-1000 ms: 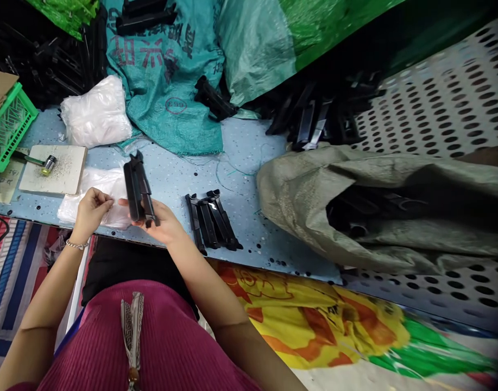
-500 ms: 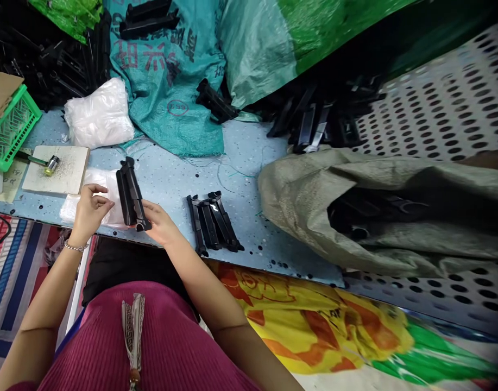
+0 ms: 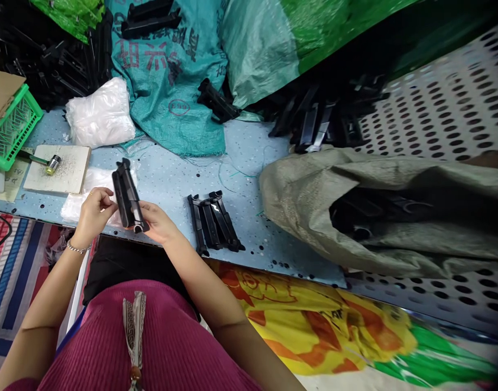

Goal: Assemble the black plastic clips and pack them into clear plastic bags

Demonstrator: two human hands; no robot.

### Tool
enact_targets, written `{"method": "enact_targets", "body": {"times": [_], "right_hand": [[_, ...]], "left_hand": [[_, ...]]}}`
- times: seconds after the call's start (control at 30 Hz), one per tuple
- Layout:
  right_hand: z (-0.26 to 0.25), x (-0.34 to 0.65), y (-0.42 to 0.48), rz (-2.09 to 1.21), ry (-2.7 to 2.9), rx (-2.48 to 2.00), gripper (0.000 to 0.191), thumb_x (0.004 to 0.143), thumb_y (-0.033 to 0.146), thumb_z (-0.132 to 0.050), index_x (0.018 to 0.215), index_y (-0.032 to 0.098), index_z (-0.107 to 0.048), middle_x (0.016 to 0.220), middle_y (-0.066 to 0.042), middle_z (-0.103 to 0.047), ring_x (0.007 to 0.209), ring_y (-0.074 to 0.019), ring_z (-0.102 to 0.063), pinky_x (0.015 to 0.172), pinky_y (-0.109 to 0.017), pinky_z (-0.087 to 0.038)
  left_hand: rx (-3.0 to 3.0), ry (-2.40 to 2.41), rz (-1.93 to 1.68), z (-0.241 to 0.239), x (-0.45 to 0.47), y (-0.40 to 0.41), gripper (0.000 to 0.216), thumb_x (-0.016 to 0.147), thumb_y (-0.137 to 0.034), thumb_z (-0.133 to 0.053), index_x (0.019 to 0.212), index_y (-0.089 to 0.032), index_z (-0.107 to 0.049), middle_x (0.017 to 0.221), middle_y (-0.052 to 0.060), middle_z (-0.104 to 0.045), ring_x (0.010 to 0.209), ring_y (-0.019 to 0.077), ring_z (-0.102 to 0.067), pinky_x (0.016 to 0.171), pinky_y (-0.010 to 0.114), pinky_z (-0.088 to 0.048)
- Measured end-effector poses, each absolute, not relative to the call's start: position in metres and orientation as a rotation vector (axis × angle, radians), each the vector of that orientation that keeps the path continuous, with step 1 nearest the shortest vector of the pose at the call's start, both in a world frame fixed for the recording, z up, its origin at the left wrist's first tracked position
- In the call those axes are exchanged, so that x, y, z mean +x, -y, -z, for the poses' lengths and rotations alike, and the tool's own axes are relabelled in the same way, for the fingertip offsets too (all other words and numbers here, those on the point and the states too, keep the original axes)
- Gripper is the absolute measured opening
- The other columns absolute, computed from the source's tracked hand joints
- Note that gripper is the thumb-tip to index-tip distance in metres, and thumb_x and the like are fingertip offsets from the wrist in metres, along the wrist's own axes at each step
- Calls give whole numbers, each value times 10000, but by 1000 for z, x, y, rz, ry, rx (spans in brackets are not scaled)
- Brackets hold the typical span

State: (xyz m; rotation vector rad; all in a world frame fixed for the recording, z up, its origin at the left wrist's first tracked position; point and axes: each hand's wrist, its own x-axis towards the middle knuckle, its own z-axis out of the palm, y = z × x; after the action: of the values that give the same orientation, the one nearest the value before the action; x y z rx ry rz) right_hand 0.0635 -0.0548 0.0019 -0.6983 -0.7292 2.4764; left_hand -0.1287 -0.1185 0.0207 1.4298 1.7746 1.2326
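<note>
My right hand (image 3: pixel 157 221) grips a long black plastic part (image 3: pixel 126 195) near its lower end and holds it tilted above the front of the table. The part has two parallel bars and clip-like ends. Just left of it is my left hand (image 3: pixel 96 210), with thumb and fingers drawn together and their tips close to the bar. Whatever those fingers pinch, if anything, is too small to make out. Beneath the hands lies a flat stack of thin white plastic bags (image 3: pixel 75 202). To the right, several similar black parts (image 3: pixel 214 222) rest side by side on the blue table (image 3: pixel 240 168).
A white board (image 3: pixel 41 176) with a small metal-tipped tool stands left, beside a green basket (image 3: pixel 18 133). Behind are a white bag bundle (image 3: pixel 100 114) and a teal woven sack (image 3: pixel 163 103). An open grey sack (image 3: pixel 297 184) holding black parts lies right.
The black part has shifted slightly left and turned a little in my right hand. My left hand has moved slightly right, bringing its fingertips up to the part's side.
</note>
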Motion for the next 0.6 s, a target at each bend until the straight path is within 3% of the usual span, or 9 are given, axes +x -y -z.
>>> {"method": "enact_targets", "body": {"times": [0.13, 0.2, 0.3, 0.43, 0.6], "right_hand": [[2, 62, 52, -2438, 722, -751, 377, 661, 434, -917, 816, 151, -724, 668, 3, -678, 585, -126, -631, 623, -278, -597], [4, 67, 51, -2417, 685, -783, 388, 645, 438, -927, 810, 149, -728, 678, -3, -687, 599, -131, -641, 630, -274, -599], [5, 78, 52, -2390, 663, -813, 359, 643, 395, -931, 818, 155, -730, 698, -6, -702, 619, -138, -658, 620, -261, -596], [0, 93, 62, -2315, 569, -787, 277, 761, 383, -848, 889, 176, -715, 782, -13, -733, 688, -133, -694, 671, -239, -607], [7, 107, 89, -2759, 477, -702, 198, 928, 287, -648, 954, 93, -674, 807, -108, -753, 620, -149, -709, 542, -217, -602]], "left_hand": [[1474, -1811, -1226, -25, -134, 124, 167, 821, -176, -688, 802, -205, -524, 1053, 68, -635, 1015, 200, -663, 770, 311, -549], [1588, -1829, -1137, -32, -140, 130, 58, 847, -152, -626, 830, -200, -599, 1099, 83, -655, 1101, 225, -658, 849, 350, -564], [1747, -1854, -920, -36, -143, 133, 280, 861, -97, -501, 978, -202, -733, 1235, 103, -671, 1221, 254, -636, 1033, 435, -531], [1679, -1896, -916, -29, -136, 126, 381, 864, -132, -528, 1177, -186, -738, 1277, 111, -693, 1158, 252, -679, 1035, 427, -551], [1615, -1808, -1027, -13, -140, 120, 348, 910, -185, -546, 1206, -179, -729, 1278, 120, -698, 1221, 253, -655, 1067, 430, -546]]}}
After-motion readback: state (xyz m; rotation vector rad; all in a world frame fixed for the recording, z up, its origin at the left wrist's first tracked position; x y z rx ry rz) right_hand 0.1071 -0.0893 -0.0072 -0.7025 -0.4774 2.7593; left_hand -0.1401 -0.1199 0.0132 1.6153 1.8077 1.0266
